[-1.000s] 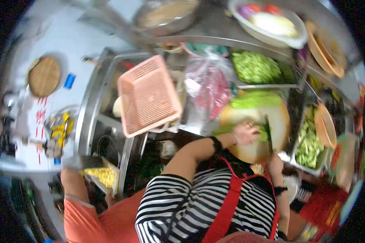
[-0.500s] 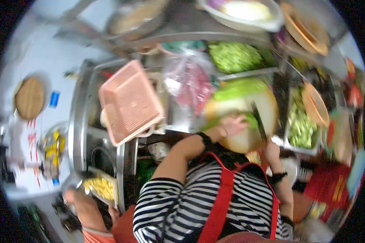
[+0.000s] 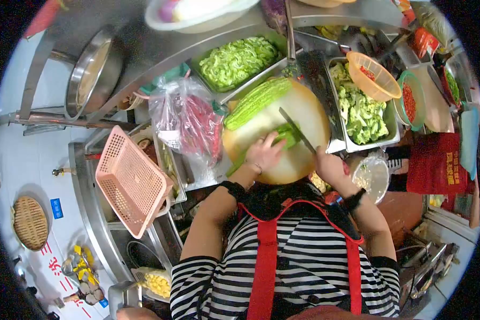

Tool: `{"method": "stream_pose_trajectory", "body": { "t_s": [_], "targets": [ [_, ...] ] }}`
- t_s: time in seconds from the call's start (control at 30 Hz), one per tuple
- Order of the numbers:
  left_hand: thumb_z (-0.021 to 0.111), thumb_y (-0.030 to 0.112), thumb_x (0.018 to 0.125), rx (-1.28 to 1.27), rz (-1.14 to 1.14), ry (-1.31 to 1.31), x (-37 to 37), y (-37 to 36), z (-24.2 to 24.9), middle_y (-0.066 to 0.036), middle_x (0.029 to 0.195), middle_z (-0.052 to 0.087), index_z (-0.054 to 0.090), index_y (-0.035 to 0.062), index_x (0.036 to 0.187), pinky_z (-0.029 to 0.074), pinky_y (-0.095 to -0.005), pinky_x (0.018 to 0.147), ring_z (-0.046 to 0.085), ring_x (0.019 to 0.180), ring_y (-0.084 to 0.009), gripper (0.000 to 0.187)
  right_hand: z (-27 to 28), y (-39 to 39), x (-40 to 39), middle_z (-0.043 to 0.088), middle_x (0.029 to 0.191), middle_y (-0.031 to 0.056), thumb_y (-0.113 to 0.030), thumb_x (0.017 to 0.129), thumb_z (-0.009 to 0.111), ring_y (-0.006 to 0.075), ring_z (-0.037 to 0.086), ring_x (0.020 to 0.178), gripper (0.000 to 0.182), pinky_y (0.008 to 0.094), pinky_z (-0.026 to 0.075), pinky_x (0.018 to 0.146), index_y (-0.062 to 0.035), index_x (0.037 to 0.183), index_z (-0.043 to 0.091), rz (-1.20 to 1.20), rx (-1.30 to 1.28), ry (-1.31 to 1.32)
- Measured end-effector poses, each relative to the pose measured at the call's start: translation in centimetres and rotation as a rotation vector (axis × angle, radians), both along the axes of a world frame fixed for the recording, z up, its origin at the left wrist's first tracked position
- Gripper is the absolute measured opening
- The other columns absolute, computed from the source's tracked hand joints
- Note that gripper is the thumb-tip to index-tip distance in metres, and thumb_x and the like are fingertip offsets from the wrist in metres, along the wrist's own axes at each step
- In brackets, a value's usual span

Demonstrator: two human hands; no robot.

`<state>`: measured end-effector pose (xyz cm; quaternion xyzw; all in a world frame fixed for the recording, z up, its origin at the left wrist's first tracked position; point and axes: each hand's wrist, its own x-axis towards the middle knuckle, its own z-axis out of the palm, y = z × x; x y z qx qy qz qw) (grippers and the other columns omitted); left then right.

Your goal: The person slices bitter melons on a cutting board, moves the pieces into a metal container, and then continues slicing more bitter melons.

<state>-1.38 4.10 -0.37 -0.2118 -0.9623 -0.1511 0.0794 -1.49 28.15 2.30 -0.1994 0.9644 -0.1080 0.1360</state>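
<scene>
My right hand (image 3: pixel 330 168) is closed round the handle of a kitchen knife (image 3: pixel 298 130), whose dark blade slants up and left across the round chopping board (image 3: pixel 312 106). With bent fingers, my left hand (image 3: pixel 265 151) presses down on a cut piece of bitter melon (image 3: pixel 289 134) on the board, just left of the blade. Behind it, a long, ridged bitter melon (image 3: pixel 258 103) lies along the board's far left edge. A strip of green sticks out near my left wrist, partly hidden by it.
Beyond the board stands a metal tray of green slices (image 3: pixel 237 61). Left are a bagged red item (image 3: pixel 189 120) and a tilted pink basket (image 3: pixel 133 181). Right are a tray of pale green chunks (image 3: pixel 362 114) and an orange basket (image 3: pixel 373 80). A person's hand (image 3: pixel 136 313) shows lower left.
The view has turned, so the board appears further left. My left hand stays on the melon and my right keeps the knife. The other person's arm at lower left has mostly left the view.
</scene>
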Motion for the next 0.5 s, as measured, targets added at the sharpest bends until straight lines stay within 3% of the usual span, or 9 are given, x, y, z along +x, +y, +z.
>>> {"method": "stream_pose_trajectory", "body": {
  "t_s": [0.07, 0.23, 0.3, 0.5],
  "targets": [
    [0.058, 0.028, 0.073, 0.011, 0.000, -0.043, 0.1, 0.0, -0.1, -0.007, 0.112, 0.048, 0.058, 0.0224, 0.107, 0.052, -0.0382, 0.059, 0.058, 0.076, -0.0292, 0.034, -2.2, 0.0, -0.2, 0.059, 0.061, 0.0171, -0.013, 0.081, 0.044, 0.0326, 0.060, 0.054, 0.017, 0.0435, 0.047, 0.047, -0.0016, 0.094, 0.042, 0.033, 0.037, 0.005],
    [0.059, 0.025, 0.073, 0.056, -0.022, 0.040, 0.0, -0.1, -0.1, -0.007, 0.111, 0.048, 0.059, 0.0215, 0.105, 0.052, -0.0376, 0.060, 0.058, 0.077, -0.0300, 0.032, 1.1, 0.8, -0.5, 0.060, 0.065, 0.0147, -0.010, 0.078, 0.045, 0.0310, 0.061, 0.058, 0.024, 0.0422, 0.047, 0.049, -0.0015, 0.100, 0.041, 0.067, 0.121, -0.049],
    [0.059, 0.025, 0.073, 0.070, -0.013, 0.028, 0.0, 0.0, 0.0, -0.007, 0.111, 0.048, 0.059, 0.0213, 0.105, 0.052, -0.0377, 0.061, 0.057, 0.078, -0.0305, 0.032, 1.6, 0.8, 0.1, 0.056, 0.054, 0.0162, -0.017, 0.083, 0.046, 0.0312, 0.058, 0.049, 0.015, 0.0426, 0.044, 0.041, -0.0036, 0.088, 0.043, 0.044, -0.080, 0.092],
    [0.058, 0.026, 0.075, 0.020, 0.009, -0.152, 0.0, 0.0, 1.1, -0.007, 0.113, 0.047, 0.058, 0.0214, 0.108, 0.051, -0.0393, 0.067, 0.056, 0.083, -0.0308, 0.033, -1.6, -0.5, -1.1, 0.058, 0.056, 0.0139, -0.015, 0.080, 0.047, 0.0288, 0.059, 0.049, 0.014, 0.0409, 0.047, 0.043, -0.0029, 0.086, 0.044, 0.101, 0.023, 0.152]
  ]
}}
